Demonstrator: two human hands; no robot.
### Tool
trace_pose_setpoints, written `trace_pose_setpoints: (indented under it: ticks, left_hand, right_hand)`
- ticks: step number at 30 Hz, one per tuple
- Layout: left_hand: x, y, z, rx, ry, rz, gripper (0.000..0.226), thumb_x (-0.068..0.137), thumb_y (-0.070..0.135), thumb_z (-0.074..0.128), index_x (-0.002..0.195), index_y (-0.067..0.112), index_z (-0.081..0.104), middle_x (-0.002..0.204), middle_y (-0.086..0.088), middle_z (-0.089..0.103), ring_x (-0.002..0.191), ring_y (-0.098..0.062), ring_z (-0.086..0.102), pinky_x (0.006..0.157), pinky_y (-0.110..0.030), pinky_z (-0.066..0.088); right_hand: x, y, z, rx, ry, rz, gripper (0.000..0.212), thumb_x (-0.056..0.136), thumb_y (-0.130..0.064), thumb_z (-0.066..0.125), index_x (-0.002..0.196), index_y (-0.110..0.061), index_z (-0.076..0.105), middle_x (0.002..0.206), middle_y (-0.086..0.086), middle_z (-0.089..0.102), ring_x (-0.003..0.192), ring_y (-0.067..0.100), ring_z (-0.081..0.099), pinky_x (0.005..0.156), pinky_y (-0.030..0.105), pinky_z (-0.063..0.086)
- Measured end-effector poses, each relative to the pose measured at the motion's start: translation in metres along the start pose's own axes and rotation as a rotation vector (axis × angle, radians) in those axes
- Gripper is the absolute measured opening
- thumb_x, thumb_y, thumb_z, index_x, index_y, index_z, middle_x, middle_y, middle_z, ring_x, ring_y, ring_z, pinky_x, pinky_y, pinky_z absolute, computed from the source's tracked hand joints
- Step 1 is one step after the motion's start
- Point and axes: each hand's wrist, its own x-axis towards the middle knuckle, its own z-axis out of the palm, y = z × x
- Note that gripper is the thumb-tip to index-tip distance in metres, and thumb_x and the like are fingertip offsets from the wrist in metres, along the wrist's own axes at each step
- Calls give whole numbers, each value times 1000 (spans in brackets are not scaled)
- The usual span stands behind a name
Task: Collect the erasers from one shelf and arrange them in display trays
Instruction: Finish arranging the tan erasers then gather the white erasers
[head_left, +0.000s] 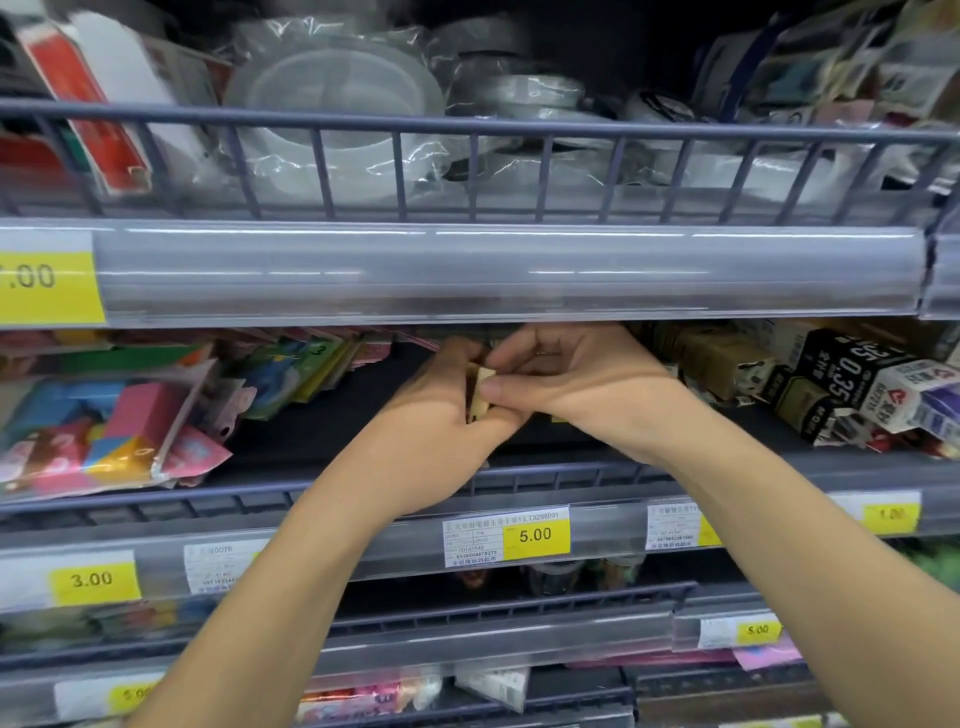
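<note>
Both hands meet over the dark middle shelf (332, 415), above the 5.00 price tag (535, 535). The left hand (441, 405) and right hand (576, 384) together pinch a small tan packet (479, 397), probably erasers, held between their fingertips.

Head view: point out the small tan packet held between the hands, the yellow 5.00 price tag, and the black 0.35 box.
small tan packet (480, 396), head view, its exposed front face.
yellow 5.00 price tag (535, 534), head view, the printed digits.
black 0.35 box (852, 370), head view, its lettered side.
</note>
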Motion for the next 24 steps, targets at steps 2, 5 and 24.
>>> trace_pose_setpoints:
  ticks: [2, 5, 24]
  left_hand:
    - [2, -4, -1, 12, -17, -5, 13, 100, 37, 58, 110, 36, 51, 93, 8, 68, 63, -3, 71, 51, -10, 45]
    - [4, -11, -4, -28, -31, -36, 17, 105, 30, 53, 118, 40, 52, 90, 5, 72, 57, -1, 69, 50, -9, 42]
    - [6, -11, -5, -129, -51, -115, 13, 103, 42, 54, 94, 52, 56, 88, 6, 65, 73, -20, 64, 71, -50, 61]
  right_hand:
    - [0, 1, 2, 27, -28, -3, 13, 77, -14, 86, 80, -22, 76, 86, 1, 78, 80, 12, 74, 81, 26, 60]
    - [1, 2, -14, -90, -30, 31, 8, 80, -25, 84, 84, -29, 78, 86, -11, 77, 73, -2, 69, 72, 14, 56]
    - [11, 28, -50, -1030, -282, 64, 27, 83, -51, 72, 108, -49, 63, 120, -13, 49, 123, 16, 34, 106, 38, 35]
